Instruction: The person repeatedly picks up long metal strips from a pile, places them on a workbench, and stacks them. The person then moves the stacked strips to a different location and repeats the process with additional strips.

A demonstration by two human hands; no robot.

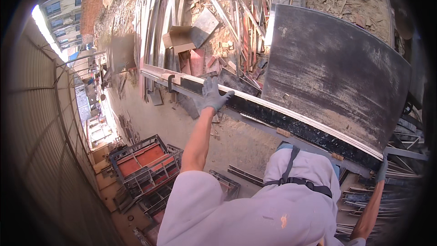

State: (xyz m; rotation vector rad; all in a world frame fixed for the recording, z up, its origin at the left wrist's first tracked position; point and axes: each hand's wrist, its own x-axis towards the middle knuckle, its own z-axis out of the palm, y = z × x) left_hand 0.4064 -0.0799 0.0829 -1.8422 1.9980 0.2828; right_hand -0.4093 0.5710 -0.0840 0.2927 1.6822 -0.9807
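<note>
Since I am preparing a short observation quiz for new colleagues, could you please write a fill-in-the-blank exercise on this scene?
1. The left hand, fingers spread, wears a gray ____.
2. In the picture, the right hand is at the ____ end of the black board.
3. The open box is made of brown ____.
4. In the picture, the box lies to the ____ of the large dark panel.

Missing words: glove; right; cardboard; left.

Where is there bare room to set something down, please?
Dusty ground lies mostly bare between the black board and red-panelled frames. The dark panel beyond the board is merely dusty. Scrap boards crowd around the cardboard box.
</note>
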